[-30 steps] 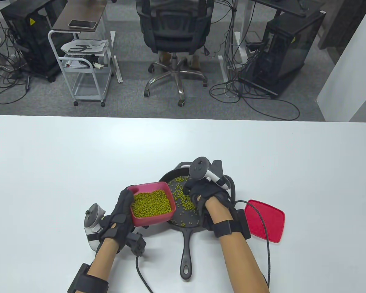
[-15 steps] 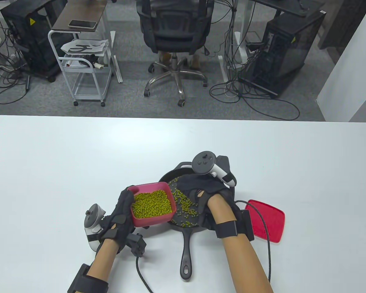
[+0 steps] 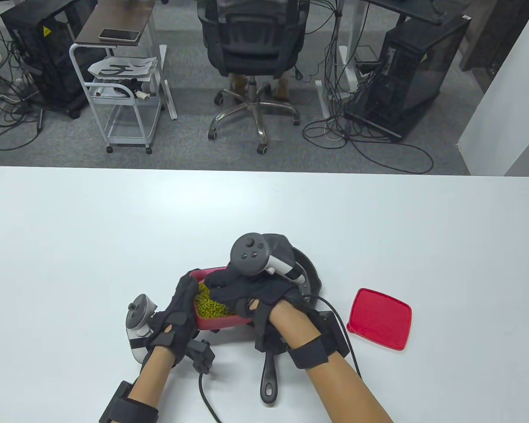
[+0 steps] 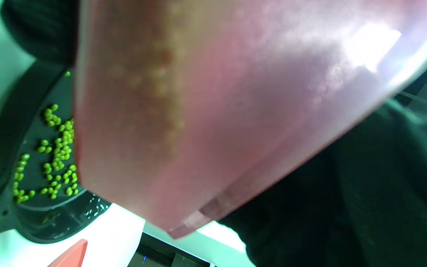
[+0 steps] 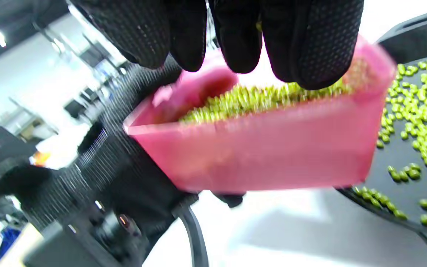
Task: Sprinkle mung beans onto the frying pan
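My left hand (image 3: 186, 300) grips a pink-red container (image 3: 216, 320) of mung beans (image 3: 208, 306) at its left wall and holds it just above the table, beside the black frying pan (image 3: 312, 274). My right hand (image 3: 220, 282) hovers over the container with its fingers (image 5: 235, 40) hanging just above the beans (image 5: 258, 97). The fingertips are bunched and hold nothing I can see. Scattered mung beans (image 5: 419, 118) lie in the pan, also in the left wrist view (image 4: 52, 155). The container's underside (image 4: 213, 111) fills the left wrist view. My right arm hides most of the pan from above.
The pan's handle (image 3: 269, 376) points toward the table's near edge. The red lid (image 3: 380, 318) lies flat to the right of the pan. Glove cables trail by both wrists. The white table (image 3: 114, 229) stretches far left and back.
My right hand has moved left from over the pan to over the container. My left hand and the container have shifted slightly down and right.
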A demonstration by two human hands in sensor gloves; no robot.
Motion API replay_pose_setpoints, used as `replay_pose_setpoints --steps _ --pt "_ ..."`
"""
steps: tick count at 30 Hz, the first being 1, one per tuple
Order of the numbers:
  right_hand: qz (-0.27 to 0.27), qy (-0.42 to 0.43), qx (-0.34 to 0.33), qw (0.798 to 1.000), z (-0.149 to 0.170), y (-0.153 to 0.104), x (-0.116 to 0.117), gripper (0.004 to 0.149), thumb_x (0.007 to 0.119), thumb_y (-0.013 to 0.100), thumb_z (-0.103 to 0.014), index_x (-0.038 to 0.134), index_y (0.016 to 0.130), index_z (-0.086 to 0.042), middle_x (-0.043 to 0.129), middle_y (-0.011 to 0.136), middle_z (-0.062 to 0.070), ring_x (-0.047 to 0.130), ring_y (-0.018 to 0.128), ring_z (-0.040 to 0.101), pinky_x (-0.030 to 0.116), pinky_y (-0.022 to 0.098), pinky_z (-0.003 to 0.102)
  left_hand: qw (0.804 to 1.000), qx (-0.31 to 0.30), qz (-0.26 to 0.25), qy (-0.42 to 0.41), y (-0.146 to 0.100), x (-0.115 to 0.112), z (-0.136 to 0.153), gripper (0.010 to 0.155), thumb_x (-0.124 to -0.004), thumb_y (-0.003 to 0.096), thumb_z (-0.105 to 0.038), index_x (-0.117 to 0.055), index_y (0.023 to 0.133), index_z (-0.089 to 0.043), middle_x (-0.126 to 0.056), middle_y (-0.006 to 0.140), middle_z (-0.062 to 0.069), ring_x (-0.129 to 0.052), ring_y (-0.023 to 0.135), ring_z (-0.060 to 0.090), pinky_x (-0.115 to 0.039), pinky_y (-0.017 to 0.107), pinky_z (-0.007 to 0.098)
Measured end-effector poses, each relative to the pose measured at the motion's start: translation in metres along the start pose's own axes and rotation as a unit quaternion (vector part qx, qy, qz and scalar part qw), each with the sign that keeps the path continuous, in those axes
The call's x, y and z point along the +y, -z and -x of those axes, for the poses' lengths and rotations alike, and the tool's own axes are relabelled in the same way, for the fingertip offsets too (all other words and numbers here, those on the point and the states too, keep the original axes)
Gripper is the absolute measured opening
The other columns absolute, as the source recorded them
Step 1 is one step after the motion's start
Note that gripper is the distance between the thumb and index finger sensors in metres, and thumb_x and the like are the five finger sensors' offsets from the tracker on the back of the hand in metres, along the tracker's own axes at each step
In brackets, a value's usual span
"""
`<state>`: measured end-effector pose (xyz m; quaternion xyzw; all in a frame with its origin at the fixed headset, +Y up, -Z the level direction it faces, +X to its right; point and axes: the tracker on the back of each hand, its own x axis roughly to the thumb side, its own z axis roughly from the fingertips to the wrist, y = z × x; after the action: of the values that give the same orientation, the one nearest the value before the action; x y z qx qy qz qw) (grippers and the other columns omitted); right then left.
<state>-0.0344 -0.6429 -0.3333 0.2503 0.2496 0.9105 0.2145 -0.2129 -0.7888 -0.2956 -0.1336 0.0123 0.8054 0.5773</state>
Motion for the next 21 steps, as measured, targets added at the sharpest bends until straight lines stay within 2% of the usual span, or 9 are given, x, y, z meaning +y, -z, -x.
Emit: replay_pose_setpoints --steps 6,11,16,21 --pt "-0.041 -0.034 0.041 0.998 0.003 0.015 0.018 0.066 0.084 0.055 -0.039 0.055 0.111 -0.020 0.042 0.118 0.027 0.051 0.099 0.057 0.070 0.062 0.057 1.000 -0.008 0.000 0.010 0.002 -0.002 0.000 0.078 -0.058 0.0539 -0.073 -0.033 0.113 -0.027 -0.049 0.109 0.024 -0.088 0.065 0.043 -0.090 0.034 0.042" --pt "-0.047 -0.024 0.056 0.997 0.004 0.021 0.017 0.081 0.090 0.051 -0.041 0.045 0.114 -0.019 0.043 0.117 0.026 0.049 0.098 0.056 0.072 0.061 0.057 1.000 -0.012 0.001 0.000 0.003 -0.003 0.001 0.079 -0.058 0.0544 -0.072 -0.032 0.113 -0.026 -0.048 0.109 0.025 -0.087 0.065 0.044 -0.089 0.035 0.043" --pt "-0.060 -0.031 0.072 0.995 0.003 0.027 0.020 0.083 0.094 0.049 -0.039 0.047 0.113 -0.018 0.041 0.115 0.028 0.050 0.094 0.058 0.075 0.059 0.055 1.000 -0.013 -0.006 -0.003 0.003 -0.006 0.003 0.079 -0.058 0.0545 -0.072 -0.032 0.112 -0.025 -0.049 0.108 0.025 -0.087 0.064 0.044 -0.089 0.033 0.044" --pt "-0.049 -0.028 0.069 0.996 0.003 0.031 0.023 0.077 0.097 0.047 -0.032 0.054 0.110 -0.019 0.050 0.112 0.026 0.061 0.087 0.055 0.082 0.053 0.047 1.000 -0.015 -0.006 0.005 0.003 -0.007 0.003 0.079 -0.057 0.0546 -0.072 -0.031 0.112 -0.024 -0.049 0.108 0.025 -0.087 0.064 0.044 -0.089 0.033 0.044"
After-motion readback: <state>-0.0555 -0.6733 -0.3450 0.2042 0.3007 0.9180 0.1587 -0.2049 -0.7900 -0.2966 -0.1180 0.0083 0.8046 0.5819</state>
